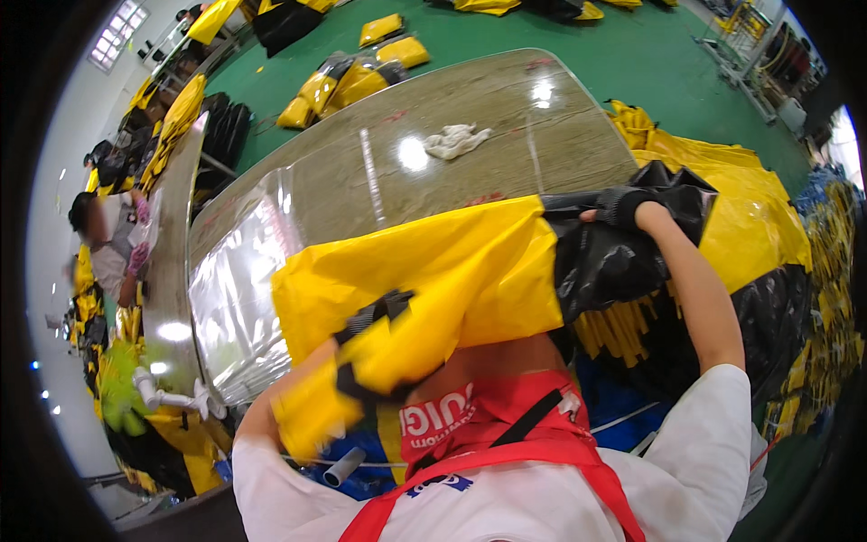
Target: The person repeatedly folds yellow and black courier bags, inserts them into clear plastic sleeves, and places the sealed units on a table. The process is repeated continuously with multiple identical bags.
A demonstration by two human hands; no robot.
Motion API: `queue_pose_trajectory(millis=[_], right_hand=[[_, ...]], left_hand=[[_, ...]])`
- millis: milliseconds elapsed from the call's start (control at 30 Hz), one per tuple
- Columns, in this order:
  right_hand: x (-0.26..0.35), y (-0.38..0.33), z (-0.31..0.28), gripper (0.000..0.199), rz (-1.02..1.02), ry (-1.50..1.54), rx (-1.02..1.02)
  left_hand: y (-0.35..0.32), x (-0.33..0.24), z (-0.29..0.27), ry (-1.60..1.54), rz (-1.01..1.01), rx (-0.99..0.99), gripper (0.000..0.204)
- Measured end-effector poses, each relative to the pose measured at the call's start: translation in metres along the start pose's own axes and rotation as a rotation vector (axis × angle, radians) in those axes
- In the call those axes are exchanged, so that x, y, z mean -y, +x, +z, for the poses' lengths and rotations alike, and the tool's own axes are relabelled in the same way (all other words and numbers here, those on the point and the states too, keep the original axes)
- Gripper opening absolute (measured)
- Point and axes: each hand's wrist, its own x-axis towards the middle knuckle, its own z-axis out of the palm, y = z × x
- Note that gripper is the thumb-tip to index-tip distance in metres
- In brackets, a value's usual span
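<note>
A large yellow-and-black plastic-coated sheet stretches in front of me, its black end to the right and its yellow part to the left. My right hand, in a dark glove with bare fingertips, grips the black part near its upper edge. My left hand, also dark-gloved, is against the yellow part; a fold and motion blur hide its fingers. A loose yellow flap with a black patch hangs blurred over my left forearm. Beneath lies a table with a glossy clear cover.
A crumpled white cloth and clear plastic film lie on the table. Yellow sheets are heaped at right. Packed yellow bundles sit on the green floor beyond. A person works at another table on the left, near a green fan.
</note>
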Motion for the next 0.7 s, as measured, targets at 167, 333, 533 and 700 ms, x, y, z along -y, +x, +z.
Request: queue_pose_trajectory(millis=[167, 333, 533, 700], right_hand=[[-0.006, 0.008, 0.011, 0.063, 0.084, 0.059, -0.048], [0.003, 0.010, 0.010, 0.066, 0.105, -0.036, -0.096], [0.011, 0.002, 0.018, 0.061, -0.047, 0.031, -0.159], [0.013, 0.011, 0.029, 0.065, -0.012, -0.181, -0.132]], left_hand=[[-0.165, 0.060, -0.029, -0.191, -0.809, -0.516, 0.047], [-0.212, 0.014, 0.075, -0.921, -0.912, -1.163, 0.043], [-0.250, 0.086, 0.059, -0.589, -1.250, -0.466, 0.039], [-0.130, 0.031, 0.000, 0.395, -0.732, -0.487, 0.052]])
